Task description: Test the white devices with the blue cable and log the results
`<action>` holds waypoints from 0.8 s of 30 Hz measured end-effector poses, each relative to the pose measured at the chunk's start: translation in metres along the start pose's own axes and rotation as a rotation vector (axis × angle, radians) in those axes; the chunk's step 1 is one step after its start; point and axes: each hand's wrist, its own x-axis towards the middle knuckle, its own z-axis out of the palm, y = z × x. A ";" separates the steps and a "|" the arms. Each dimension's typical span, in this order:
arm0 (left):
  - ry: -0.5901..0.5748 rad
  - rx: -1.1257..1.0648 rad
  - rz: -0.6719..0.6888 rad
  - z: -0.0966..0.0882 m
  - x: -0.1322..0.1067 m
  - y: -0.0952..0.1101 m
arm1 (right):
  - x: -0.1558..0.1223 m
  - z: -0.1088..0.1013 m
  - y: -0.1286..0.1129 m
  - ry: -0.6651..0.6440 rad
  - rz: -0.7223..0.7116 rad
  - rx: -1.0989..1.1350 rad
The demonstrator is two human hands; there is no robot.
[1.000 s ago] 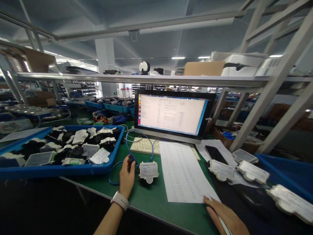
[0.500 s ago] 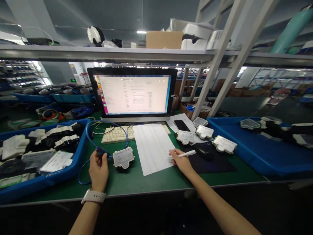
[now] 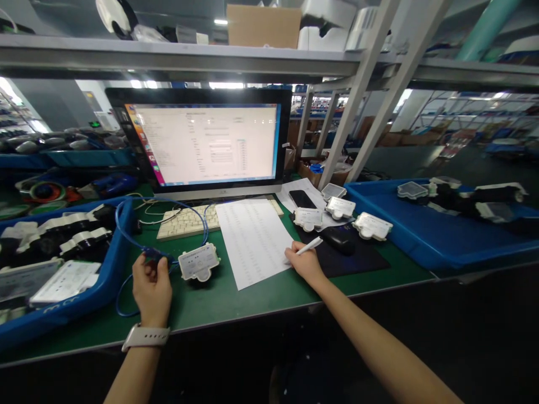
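Note:
My left hand (image 3: 152, 289) is closed round a dark blue cable connector (image 3: 155, 254) at the end of a blue cable (image 3: 120, 221). Just right of it, a white-faced device with a printed label (image 3: 199, 262) rests on the green bench. My right hand (image 3: 306, 264) grips a white pen (image 3: 310, 245), its tip hidden by the fingers at the right edge of a printed sheet of paper (image 3: 248, 238). The sheet overlaps a cream keyboard (image 3: 185, 221). A black mouse (image 3: 338, 240) lies beyond the right hand on a dark mat (image 3: 357, 262).
A monitor (image 3: 206, 140) stands behind the keyboard. Blue bins (image 3: 112, 275) with similar devices flank the bench, the right bin (image 3: 442, 241) too. Several labelled devices (image 3: 373, 226) and a phone (image 3: 301, 198) lie near the mouse. A metal shelf (image 3: 181, 59) crosses above.
The view has tilted down and shifted, so the bench scene sits higher and further left. Both hands keep their holds on the connector and the pen; the pen has tilted slightly more upright.

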 end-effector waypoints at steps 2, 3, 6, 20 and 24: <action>0.000 -0.009 0.002 0.000 0.000 0.001 | 0.000 0.000 -0.001 0.001 -0.006 -0.011; -0.002 -0.010 0.001 0.000 0.000 0.002 | 0.000 0.000 -0.001 0.001 -0.008 -0.015; -0.006 -0.013 -0.002 -0.001 0.000 0.002 | 0.000 0.000 -0.002 0.001 -0.012 -0.020; -0.028 0.000 -0.008 -0.002 -0.001 0.003 | 0.001 0.000 -0.002 0.042 -0.004 -0.017; -0.034 0.002 -0.011 -0.001 0.000 0.001 | 0.002 0.000 -0.003 0.052 0.008 -0.008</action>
